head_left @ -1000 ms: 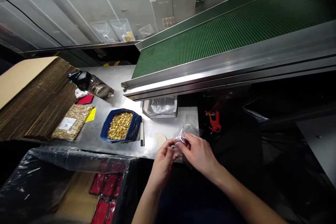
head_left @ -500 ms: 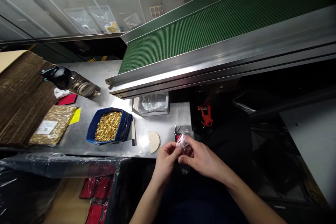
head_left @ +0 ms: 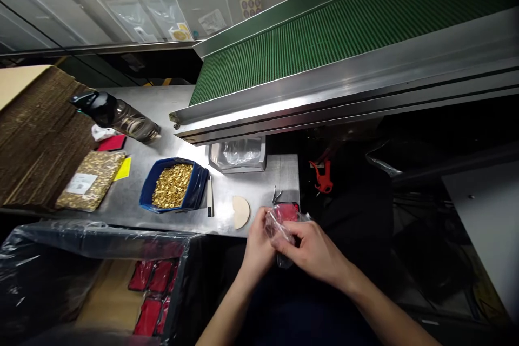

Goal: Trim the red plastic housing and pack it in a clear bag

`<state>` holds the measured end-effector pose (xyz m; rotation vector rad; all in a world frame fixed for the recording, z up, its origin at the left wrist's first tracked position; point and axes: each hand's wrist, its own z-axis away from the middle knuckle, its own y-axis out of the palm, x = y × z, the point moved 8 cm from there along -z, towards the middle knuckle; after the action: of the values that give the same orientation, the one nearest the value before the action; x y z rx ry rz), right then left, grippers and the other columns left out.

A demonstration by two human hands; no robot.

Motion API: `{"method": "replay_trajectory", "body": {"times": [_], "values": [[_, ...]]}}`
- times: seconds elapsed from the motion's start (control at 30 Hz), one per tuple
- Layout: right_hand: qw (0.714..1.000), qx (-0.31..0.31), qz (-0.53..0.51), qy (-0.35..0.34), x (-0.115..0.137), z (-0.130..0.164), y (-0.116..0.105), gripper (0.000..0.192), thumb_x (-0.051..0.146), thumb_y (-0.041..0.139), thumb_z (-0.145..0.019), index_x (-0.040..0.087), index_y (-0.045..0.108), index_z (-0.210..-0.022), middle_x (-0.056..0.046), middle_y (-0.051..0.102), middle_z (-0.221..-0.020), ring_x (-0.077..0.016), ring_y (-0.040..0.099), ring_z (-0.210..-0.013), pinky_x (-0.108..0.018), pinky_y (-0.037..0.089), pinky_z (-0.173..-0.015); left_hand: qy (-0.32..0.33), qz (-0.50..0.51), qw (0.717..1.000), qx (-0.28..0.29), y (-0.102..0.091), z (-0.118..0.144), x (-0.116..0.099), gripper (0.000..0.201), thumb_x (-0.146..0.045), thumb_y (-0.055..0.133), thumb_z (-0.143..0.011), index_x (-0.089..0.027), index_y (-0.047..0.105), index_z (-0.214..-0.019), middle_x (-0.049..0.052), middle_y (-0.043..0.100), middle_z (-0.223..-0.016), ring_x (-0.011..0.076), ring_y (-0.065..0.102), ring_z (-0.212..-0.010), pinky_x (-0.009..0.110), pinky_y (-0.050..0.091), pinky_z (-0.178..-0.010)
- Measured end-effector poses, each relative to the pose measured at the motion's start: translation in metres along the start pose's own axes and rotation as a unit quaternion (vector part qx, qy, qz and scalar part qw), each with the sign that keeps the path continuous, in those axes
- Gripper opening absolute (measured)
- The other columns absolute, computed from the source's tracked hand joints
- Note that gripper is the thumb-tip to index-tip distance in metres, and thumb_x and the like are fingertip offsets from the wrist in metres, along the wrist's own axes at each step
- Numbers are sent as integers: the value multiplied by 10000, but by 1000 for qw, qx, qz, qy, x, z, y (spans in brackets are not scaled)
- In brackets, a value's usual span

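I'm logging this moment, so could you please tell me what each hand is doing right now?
Left hand: closed, pinching the clear plastic bag.
Right hand: closed on the same bag.

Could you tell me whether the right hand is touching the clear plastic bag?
Touching. The head view shows the right hand with its fingers curled over the clear bag, pinching it against the left hand.

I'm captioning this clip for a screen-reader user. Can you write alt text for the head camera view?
Two bare hands, left hand and right hand, pinch a small clear plastic bag at the near edge of a steel worktable. On the table sit a blue tray of small gold pieces and a flat sealed packet of gold pieces, under a sloping green conveyor belt.
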<state>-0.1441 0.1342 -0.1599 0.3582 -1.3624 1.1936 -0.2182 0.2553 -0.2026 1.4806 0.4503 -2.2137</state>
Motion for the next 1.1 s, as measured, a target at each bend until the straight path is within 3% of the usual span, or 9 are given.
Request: {"method": "replay_trajectory", "body": {"times": [0.13, 0.23, 0.4, 0.5, 0.57, 0.67, 0.8, 0.97, 1.1], "values": [[968, -121, 211, 65, -13, 0, -19, 248, 255, 546, -937, 216, 503, -696, 18, 542, -668, -139, 480, -595, -280, 264, -569, 36, -13, 988, -152, -39, -2, -4, 199, -356, 681, -842, -245, 517, -818, -66, 411, -643, 124, 345, -544, 250, 276, -530], [944, -163, 288, 16, 1, -6, -18, 86, 188, 556, -905, 228, 583, -833, -39, 646, -860, -192, 579, -756, -298, 320, -642, 30, -62, 993, -94, -47, 6, -5, 178, -212, 718, -757, -235, 542, -743, -64, 406, -618, 131, 347, -557, 264, 252, -539], [986, -92, 137, 37, 10, -30, 12, 399, 379, 525, -998, 212, 480, -638, 22, 528, -597, -124, 478, -561, -293, 269, -584, -27, -181, 980, 83, -46, 36, 5, 205, -251, 667, -851, -222, 502, -733, -53, 412, -667, 143, 379, -633, 266, 307, -596], [998, 18, 47, 22, 9, -31, 22, 186, 392, 709, -887, 239, 606, -857, 41, 643, -776, -123, 587, -695, -232, 373, -618, -87, -118, 986, 78, -67, 47, 18, 308, -414, 725, -862, -218, 503, -777, -61, 398, -689, 132, 370, -634, 245, 324, -582], [996, 85, -34, 18, 1, -17, 23, 383, 430, 814, -798, 275, 608, -1082, 30, 683, -987, -143, 632, -857, -219, 457, -709, -124, -81, 986, 77, -79, 53, 32, 405, -488, 753, -839, -221, 463, -748, -75, 371, -664, 112, 343, -578, 229, 295, -523], [979, 122, -118, 109, -36, 16, 26, 283, 497, 693, -913, 234, 614, -979, 13, 676, -888, -141, 617, -788, -241, 477, -697, -153, -54, 984, 77, -88, 60, 53, 525, -606, 758, -801, -213, 438, -664, -81, 371, -587, 92, 322, -507, 225, 253, -477], [898, 128, -310, 284, -87, 57, 62, 333, 526, 622, -962, 194, 656, -978, -3, 695, -833, -94, 583, -605, -208, 455, -540, -167, -43, 985, 23, -92, 60, 73, 653, -766, 636, -811, -186, 502, -542, -34, 450, -472, 98, 370, -461, 244, 267, -493], [745, -43, -548, 378, -113, 57, 87, 458, 477, 835, -820, 225, 695, -1177, -58, 733, -1189, -57, 632, -677, -143, 499, -524, -167, -62, 984, -15, -86, 46, 77, 698, -764, 570, -856, -187, 528, -466, 1, 500, -395, 110, 414, -424, 260, 311, -517], [740, -103, -553, 368, -119, 46, 80, 435, 444, 875, -777, 240, 740, -1137, -42, 755, -1110, -103, 688, -773, -148, 522, -539, -164, -91, 982, -24, -84, 37, 71, 695, -743, 573, -863, -189, 533, -444, 7, 512, -379, 112, 430, -397, 257, 326, -507]]}}
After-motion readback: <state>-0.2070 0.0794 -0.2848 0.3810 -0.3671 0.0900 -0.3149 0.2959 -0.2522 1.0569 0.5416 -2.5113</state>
